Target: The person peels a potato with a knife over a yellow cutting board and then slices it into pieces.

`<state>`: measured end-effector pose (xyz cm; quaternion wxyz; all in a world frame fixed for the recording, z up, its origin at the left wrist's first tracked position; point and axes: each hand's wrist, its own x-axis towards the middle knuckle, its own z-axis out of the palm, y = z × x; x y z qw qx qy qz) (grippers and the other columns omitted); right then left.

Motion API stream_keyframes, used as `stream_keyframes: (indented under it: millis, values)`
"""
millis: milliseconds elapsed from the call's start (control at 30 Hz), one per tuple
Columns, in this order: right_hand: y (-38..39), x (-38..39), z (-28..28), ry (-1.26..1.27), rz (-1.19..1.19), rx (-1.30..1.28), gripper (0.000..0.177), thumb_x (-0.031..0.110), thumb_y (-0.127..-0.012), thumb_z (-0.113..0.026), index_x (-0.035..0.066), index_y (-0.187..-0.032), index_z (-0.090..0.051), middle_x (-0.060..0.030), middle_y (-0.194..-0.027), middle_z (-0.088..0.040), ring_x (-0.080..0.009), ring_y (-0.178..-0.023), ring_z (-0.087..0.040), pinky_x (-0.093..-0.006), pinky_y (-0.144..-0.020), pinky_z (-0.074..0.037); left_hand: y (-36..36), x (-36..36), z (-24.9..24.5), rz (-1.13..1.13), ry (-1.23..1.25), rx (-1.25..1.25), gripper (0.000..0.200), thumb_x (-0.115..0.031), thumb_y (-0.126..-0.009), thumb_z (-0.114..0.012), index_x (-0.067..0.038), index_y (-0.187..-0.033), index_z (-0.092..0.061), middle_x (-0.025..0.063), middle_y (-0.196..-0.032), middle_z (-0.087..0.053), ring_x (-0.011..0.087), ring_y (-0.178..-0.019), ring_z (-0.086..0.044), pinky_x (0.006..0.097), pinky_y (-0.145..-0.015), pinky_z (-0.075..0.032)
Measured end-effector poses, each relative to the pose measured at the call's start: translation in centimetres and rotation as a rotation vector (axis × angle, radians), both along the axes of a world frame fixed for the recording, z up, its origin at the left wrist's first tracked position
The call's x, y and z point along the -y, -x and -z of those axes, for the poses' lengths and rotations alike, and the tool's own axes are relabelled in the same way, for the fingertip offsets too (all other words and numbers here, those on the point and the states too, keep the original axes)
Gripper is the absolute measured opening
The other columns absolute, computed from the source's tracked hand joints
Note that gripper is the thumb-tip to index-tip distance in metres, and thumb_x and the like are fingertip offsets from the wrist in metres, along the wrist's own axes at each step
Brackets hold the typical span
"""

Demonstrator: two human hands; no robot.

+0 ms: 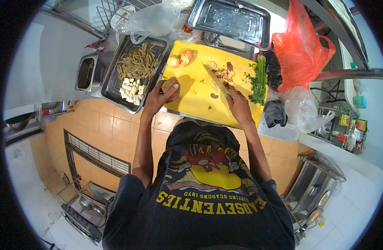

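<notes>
Clutching a knife [217, 78] in the right hand [238, 103], angled along some peelings [227, 76] on a yellow board [195, 102]. Also got a brown potato [172, 96] grasped in the left hand [156, 95], over the board's near left part. Further out, got leafy stalks [260, 77] on the right, a loaded tray [110, 89] left, pale potatoes [185, 57] far left, then a metal pan [231, 21] past the board
</notes>
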<state>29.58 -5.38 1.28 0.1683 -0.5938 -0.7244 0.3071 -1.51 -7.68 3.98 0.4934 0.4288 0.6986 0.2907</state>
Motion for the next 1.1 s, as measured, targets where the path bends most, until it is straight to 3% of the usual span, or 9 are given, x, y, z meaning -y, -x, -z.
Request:
stream_keyframes:
  millis: [100,267,367,533,633,867,967,1033,1100]
  values:
    - [1.8,1.0,-0.8,0.059,-0.078,-0.147,0.02,0.017,-0.092,-0.056,0.011,-0.11,-0.06,-0.0213,-0.103,-0.062,-0.0421,-0.091,-0.061,-0.0498,-0.077,-0.05,0.4,0.0,0.0,-0.02,-0.092,-0.033,0.076,-0.059,-0.077,-0.07,0.003,-0.118,-0.059,0.0185,-0.104,-0.066,0.0236,-0.096,-0.065,0.0337,-0.086,-0.05]
    - [3.4,1.5,-0.6,0.101,0.014,0.049,0.023,0.019,-0.094,-0.055,0.017,-0.115,-0.06,-0.0207,-0.097,-0.063,-0.0394,-0.087,-0.062,-0.0486,-0.074,-0.05,1.8,-0.6,0.4,0.072,-0.105,-0.051,0.07,-0.057,-0.078,-0.071,0.0,-0.116,-0.06,0.015,-0.103,-0.067,0.0213,-0.095,-0.064,0.0329,-0.085,-0.049]
    - [1.6,1.7,-0.5,-0.039,0.058,0.033,0.027,0.02,-0.093,-0.056,0.012,-0.119,-0.06,-0.0218,-0.092,-0.062,-0.0407,-0.084,-0.061,-0.0487,-0.074,-0.049,1.9,-0.6,-0.5,0.082,-0.081,0.017,0.067,-0.054,-0.078,-0.073,-0.001,-0.117,-0.059,0.013,-0.102,-0.067,0.0191,-0.094,-0.064,0.0307,-0.084,-0.05]
    - [-0.1,4.3,-2.5,0.247,-0.098,-0.009,0.017,0.016,-0.091,-0.059,0.001,-0.099,-0.057,-0.018,-0.084,-0.057,-0.0366,-0.08,-0.057,-0.042,-0.071,-0.045,2.4,-1.2,0.7,0.14,0.037,0.09,0.068,-0.051,-0.083,-0.07,0.0,-0.125,-0.053,0.0134,-0.112,-0.061,0.0202,-0.103,-0.06,0.0321,-0.087,-0.05]
    - [-1.1,6.4,-1.3,0.095,-0.073,-0.067,0.015,0.014,-0.091,-0.058,0.002,-0.099,-0.057,-0.0182,-0.084,-0.057,-0.0365,-0.08,-0.057,-0.041,-0.071,-0.046,2.8,-1.2,1.7,0.149,0.044,0.115,0.067,-0.046,-0.083,-0.073,0.0,-0.126,-0.051,0.0129,-0.113,-0.061,0.0197,-0.103,-0.06,0.0311,-0.087,-0.05]
    - [-1.9,5.9,-0.6,0.062,0.165,0.017,0.022,0.018,-0.091,-0.057,0.003,-0.106,-0.059,-0.0216,-0.093,-0.059,-0.0408,-0.088,-0.058,-0.0464,-0.077,-0.047,2.9,-1.2,1.5,0.155,-0.022,0.089,0.068,-0.052,-0.08,-0.073,0.0,-0.121,-0.055,0.0124,-0.107,-0.065,0.0173,-0.098,-0.061,0.0294,-0.087,-0.048]
    - [-0.1,4.9,-1.0,0.039,0.144,-0.053,0.016,0.014,-0.09,-0.059,0.001,-0.1,-0.06,-0.0184,-0.086,-0.06,-0.0362,-0.083,-0.059,-0.0404,-0.074,-0.046,2.4,-0.8,0.0,0.122,-0.009,0.114,0.065,-0.05,-0.081,-0.072,-0.001,-0.12,-0.056,0.0119,-0.106,-0.065,0.0173,-0.097,-0.061,0.0291,-0.087,-0.048]
    - [1.5,4.2,-0.1,-0.045,0.037,-0.132,0.017,0.016,-0.091,-0.059,0.003,-0.101,-0.061,-0.0174,-0.093,-0.062,-0.037,-0.085,-0.06,-0.0423,-0.076,-0.047,2.2,-1.0,-0.3,0.101,-0.008,0.15,0.063,-0.048,-0.082,-0.072,0.0,-0.12,-0.056,0.0115,-0.106,-0.065,0.0175,-0.097,-0.062,0.0292,-0.086,-0.049]
    - [3.6,3.5,-0.3,0.101,-0.025,-0.099,0.016,0.016,-0.091,-0.058,0.004,-0.102,-0.06,-0.0186,-0.097,-0.062,-0.0393,-0.085,-0.059,-0.0446,-0.074,-0.048,2.3,-1.0,0.0,0.139,-0.027,0.137,0.065,-0.048,-0.084,-0.07,0.0,-0.124,-0.053,0.0131,-0.112,-0.062,0.0202,-0.102,-0.06,0.0325,-0.087,-0.05]
